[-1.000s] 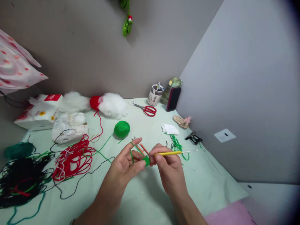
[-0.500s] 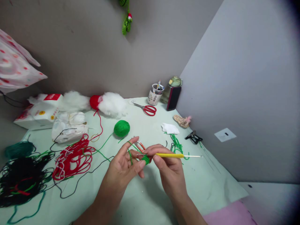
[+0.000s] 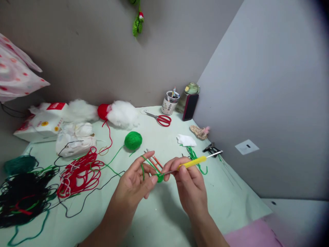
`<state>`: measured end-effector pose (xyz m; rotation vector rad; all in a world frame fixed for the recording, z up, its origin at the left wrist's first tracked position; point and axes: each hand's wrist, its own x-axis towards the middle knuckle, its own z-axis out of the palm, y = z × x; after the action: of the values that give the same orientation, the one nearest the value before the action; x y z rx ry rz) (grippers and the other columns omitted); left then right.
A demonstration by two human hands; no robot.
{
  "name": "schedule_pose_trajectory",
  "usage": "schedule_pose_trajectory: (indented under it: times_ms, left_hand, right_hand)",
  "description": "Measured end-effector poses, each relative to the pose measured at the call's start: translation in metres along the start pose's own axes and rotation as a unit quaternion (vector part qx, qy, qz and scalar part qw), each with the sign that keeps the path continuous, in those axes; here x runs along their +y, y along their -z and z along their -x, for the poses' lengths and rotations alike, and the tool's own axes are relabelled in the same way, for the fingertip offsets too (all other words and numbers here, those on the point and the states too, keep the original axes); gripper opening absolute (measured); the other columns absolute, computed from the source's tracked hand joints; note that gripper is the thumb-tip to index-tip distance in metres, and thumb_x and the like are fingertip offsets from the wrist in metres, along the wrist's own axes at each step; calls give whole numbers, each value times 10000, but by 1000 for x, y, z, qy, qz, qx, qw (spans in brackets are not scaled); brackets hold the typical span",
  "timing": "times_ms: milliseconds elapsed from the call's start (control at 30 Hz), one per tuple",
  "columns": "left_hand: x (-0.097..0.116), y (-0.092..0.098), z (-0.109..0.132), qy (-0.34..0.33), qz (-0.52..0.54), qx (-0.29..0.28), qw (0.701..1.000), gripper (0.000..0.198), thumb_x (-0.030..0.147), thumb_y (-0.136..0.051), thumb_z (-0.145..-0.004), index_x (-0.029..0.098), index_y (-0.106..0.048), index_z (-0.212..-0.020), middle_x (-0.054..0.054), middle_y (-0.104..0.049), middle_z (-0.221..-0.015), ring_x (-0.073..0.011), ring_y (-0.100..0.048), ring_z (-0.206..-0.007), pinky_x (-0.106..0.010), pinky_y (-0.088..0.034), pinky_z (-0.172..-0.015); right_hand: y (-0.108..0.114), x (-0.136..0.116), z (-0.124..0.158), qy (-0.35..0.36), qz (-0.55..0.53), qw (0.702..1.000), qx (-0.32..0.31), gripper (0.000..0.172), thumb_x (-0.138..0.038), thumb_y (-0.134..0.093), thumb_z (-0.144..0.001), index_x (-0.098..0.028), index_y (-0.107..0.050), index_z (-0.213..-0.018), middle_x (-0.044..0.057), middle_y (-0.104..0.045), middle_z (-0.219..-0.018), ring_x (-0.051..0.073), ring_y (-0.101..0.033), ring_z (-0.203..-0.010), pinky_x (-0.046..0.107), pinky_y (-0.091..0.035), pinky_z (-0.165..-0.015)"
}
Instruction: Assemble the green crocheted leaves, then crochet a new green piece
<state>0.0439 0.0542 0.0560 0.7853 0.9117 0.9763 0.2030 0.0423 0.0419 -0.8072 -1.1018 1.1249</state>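
Note:
My left hand [image 3: 137,176] pinches a small green crochet piece [image 3: 160,178] between thumb and fingers. Green yarn [image 3: 143,168] runs over its raised index finger and leads back to a green yarn ball [image 3: 133,141] on the table. In my right hand [image 3: 190,178] is a crochet hook with a yellow handle [image 3: 192,162], held like a pen. The hook's tip is at the green piece, and its other metal end points up to the right. Just behind the fingers lies an orange-handled pair of snips [image 3: 155,162], partly hidden by my hands.
Red yarn [image 3: 79,175] and black yarn [image 3: 23,192] lie tangled at left. White stuffing [image 3: 123,115], a box [image 3: 41,123] and red scissors [image 3: 163,120] sit at the back. A pen cup [image 3: 169,104], phone [image 3: 190,107], green yarn scraps [image 3: 192,154] and black clip [image 3: 212,150] are at right.
My right hand has tilted the crochet hook, raising its far end, and shifted slightly right. The left hand keeps its hold on the green piece. More of the orange snips shows.

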Motion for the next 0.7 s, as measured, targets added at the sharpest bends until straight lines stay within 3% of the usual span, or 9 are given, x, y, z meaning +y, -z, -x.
schedule_pose_trajectory:
  times_ms: [233,700]
  left_hand:
    - [-2,0,0,-20,-22,37,999,574,294,-819,-793,256,-631,-1334,12,-600,-845,-113,-496,-656,-216,-396,-550]
    - [-5,2,2,-54,-61,51,995,550,281,-828,-787,261,-655,-1308,19,-638,-812,-142,-591,-753,-260,-476,-770]
  right_hand:
    - [0,-2,13,114,191,975,-18,215,-210,-456,-1049,-243,-669,-1056,66,-699,-970,198,-652,-884,360,-533,-773]
    - [-2,-1,17,196,263,944,-30,281,-108,-470,-1005,-249,-664,-1153,67,-721,-1003,214,-655,-929,384,-534,-785]
